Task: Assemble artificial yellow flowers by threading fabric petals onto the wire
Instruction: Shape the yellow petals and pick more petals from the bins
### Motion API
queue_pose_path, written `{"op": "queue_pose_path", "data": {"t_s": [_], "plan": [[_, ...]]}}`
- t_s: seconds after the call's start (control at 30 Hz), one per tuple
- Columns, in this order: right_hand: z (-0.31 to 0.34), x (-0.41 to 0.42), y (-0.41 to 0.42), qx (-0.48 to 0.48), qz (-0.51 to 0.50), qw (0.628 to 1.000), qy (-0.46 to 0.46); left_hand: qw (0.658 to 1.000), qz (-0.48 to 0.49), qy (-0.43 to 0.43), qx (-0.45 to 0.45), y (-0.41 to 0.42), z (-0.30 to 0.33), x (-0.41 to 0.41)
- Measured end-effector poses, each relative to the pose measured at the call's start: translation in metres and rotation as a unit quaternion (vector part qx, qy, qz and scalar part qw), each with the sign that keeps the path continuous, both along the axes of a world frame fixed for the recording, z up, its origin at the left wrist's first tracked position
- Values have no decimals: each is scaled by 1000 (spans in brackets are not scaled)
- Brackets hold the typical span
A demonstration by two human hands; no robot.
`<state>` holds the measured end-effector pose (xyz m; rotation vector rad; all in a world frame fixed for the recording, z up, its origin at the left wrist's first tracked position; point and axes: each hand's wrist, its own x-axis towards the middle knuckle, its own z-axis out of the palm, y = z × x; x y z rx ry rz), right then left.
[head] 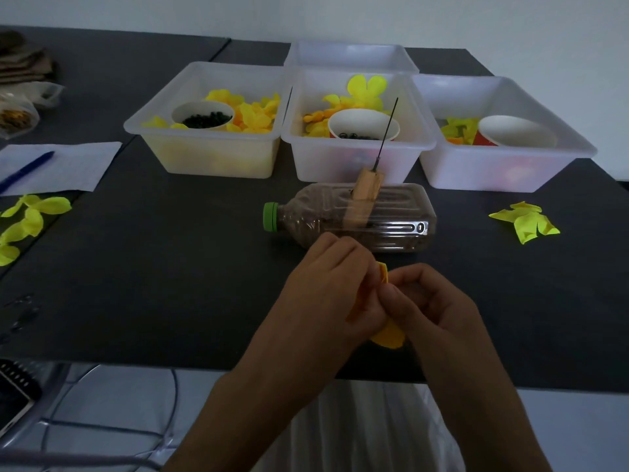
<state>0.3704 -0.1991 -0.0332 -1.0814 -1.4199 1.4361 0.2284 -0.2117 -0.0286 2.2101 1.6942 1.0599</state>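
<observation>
I see the dark table (163, 267) with three tubs (207, 131) of yellow petals along its far edge and a bottle (350, 219) lying at mid-table, a wire (388, 131) on a wooden handle rising from it. Near the front edge, my left hand (326, 294) and right hand (435, 308) both pinch one orange-yellow petal (388, 337) between them.

Left hand (335, 284), right hand (430, 301) pinch yellow petal (388, 337) together.
</observation>
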Motion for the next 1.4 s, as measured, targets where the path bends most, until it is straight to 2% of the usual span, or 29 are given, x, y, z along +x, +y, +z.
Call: {"op": "queue_pose_path", "data": {"t_s": [0.2, 0.37, 0.43, 0.63, 0.9, 1.0, 1.17, 1.27, 1.4], "plan": [[-9, -1, 1, 42, -72, 993, -79, 1000, -4, -9, 0, -3, -3, 3], [-20, 1, 3, 5, -114, 985, -129, 996, -10, 67, 50, -6, -4, 5], [-21, 0, 3, 21, -113, 985, -131, 996, 2, 77, 50, -6, -3, 2], [-8, -2, 1, 77, -17, 992, -96, 999, -2, 29, 36, -6, -5, -2], [-18, 0, 6, 21, -125, 981, -144, 998, -57, -3, 7, -21, -12, 6], [-17, 0, 6, 13, -119, 986, -119, 999, 5, -40, 16, -22, -16, 4], [-11, -2, 4, -47, -15, 998, -48, 990, 129, -24, 46, -22, -22, 6], [-15, -6, 2, -5, -62, 996, -66, 985, 168, -23, 29, -26, -30, 15], [-19, -13, -2, 93, -116, 981, -123, 977, 186, -85, -56, -24, -32, 21]]}}
